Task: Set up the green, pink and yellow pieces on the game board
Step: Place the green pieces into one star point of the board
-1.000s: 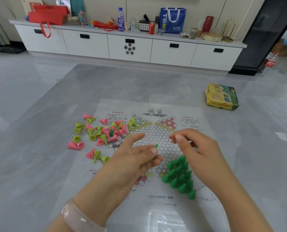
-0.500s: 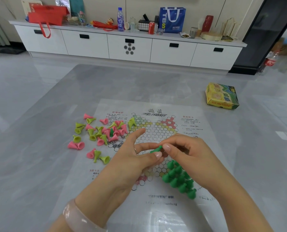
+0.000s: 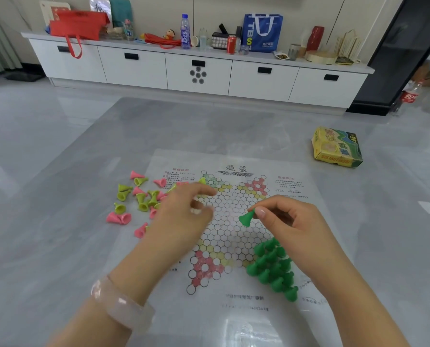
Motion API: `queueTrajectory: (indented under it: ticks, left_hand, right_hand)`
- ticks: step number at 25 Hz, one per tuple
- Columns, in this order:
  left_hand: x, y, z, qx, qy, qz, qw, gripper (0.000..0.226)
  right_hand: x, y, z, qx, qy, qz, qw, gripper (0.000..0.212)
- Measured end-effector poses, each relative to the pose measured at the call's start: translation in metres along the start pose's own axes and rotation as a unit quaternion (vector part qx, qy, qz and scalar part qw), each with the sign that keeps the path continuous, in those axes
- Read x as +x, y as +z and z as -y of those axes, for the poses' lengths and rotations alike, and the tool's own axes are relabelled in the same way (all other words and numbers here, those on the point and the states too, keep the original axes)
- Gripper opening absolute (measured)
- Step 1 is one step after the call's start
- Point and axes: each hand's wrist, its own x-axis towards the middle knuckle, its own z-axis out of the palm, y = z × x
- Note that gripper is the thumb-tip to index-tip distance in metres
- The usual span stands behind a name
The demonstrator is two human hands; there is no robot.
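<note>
The right hand (image 3: pixel 293 222) pinches one green piece (image 3: pixel 246 218) by its tip above the middle of the game board (image 3: pixel 234 221), which lies flat on the grey surface (image 3: pixel 58 246). More green pieces (image 3: pixel 274 267) stand clustered in the board's near-right corner. The left hand (image 3: pixel 184 214), blurred, reaches over the loose pink and yellow pieces (image 3: pixel 138 196) at left; I cannot tell its grip.

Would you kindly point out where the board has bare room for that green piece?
The white middle of the board is bare, between the right hand pinching the green piece and the left hand. The standing green cluster crowds the near right corner.
</note>
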Motion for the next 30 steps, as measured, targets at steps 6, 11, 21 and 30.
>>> queueTrajectory:
  ticks: [6, 11, 21, 30]
  left_hand:
    - [0.037, -0.009, 0.044, 0.307, 0.048, -0.106, 0.944, 0.034]
    - [0.040, -0.008, 0.053, 0.294, 0.040, -0.097, 0.950, 0.024]
    - [0.008, -0.014, 0.003, 0.014, 0.073, -0.101, 0.992, 0.014]
    - [0.005, -0.010, 0.008, 0.030, 0.071, -0.086, 0.993, 0.026]
  right_hand:
    - [0.000, -0.002, 0.000, 0.002, 0.010, -0.011, 1.000, 0.014]
    - [0.002, -0.002, -0.001, 0.000, 0.013, -0.011, 1.000, 0.013]
    - [0.002, -0.001, -0.015, -0.231, -0.024, 0.074, 0.970, 0.009]
    - [0.000, 0.000, -0.018, -0.282, -0.020, 0.142, 0.949, 0.005]
